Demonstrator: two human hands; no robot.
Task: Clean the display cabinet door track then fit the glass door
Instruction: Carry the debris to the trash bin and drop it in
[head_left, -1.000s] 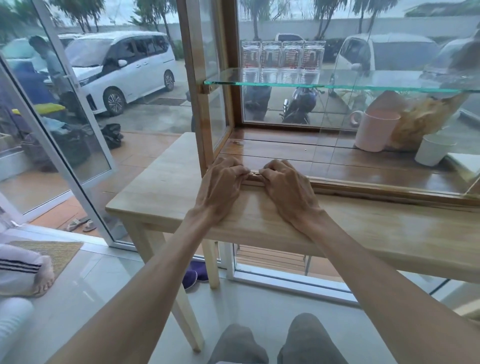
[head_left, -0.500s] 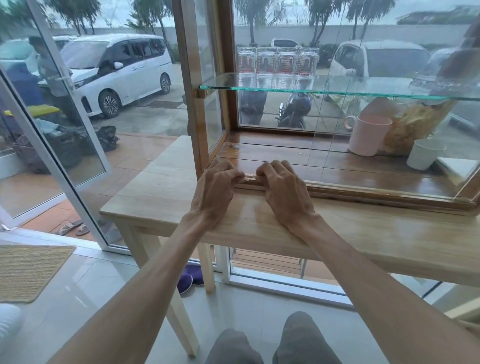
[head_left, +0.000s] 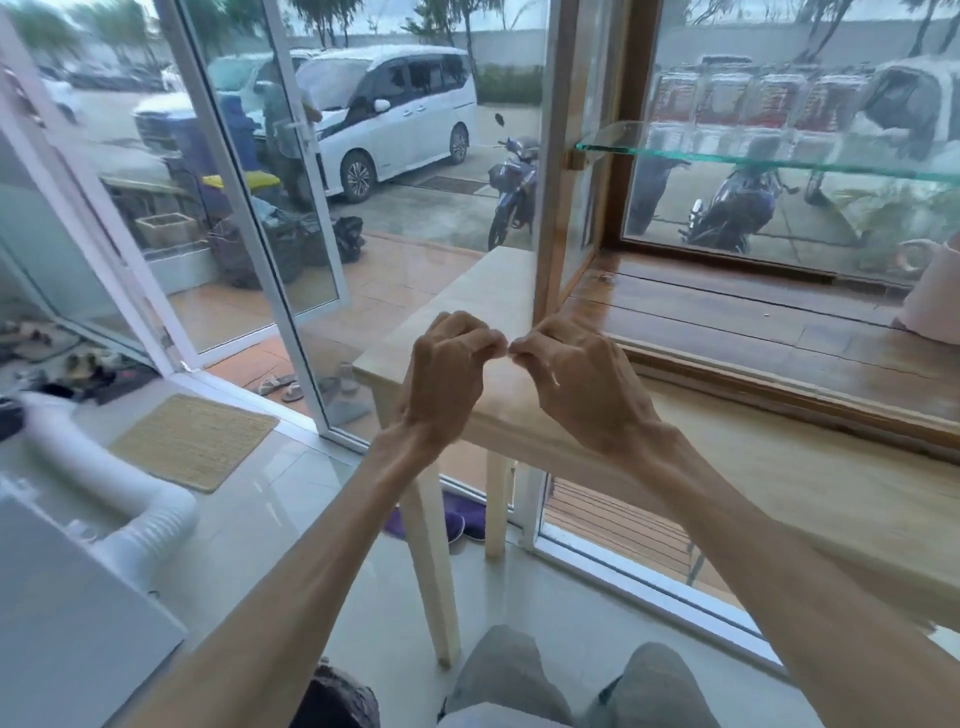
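Door track: grooved wooden sill along cabinet front, on pale table, just right of my hands. Left hand and right hand raised near cabinet's left corner post, fingers curled, tips pinched together between them (held item, if any, too small to tell). I judge cleaning step in hand: debris picked from groove. Next move calls for dropping it clear, then running fingers along remaining track. No glass door visible in track. Cabinet holds pink mug; glass shelf carries clear packs.

Pale wood table — green-edged glass shelf — tan mat
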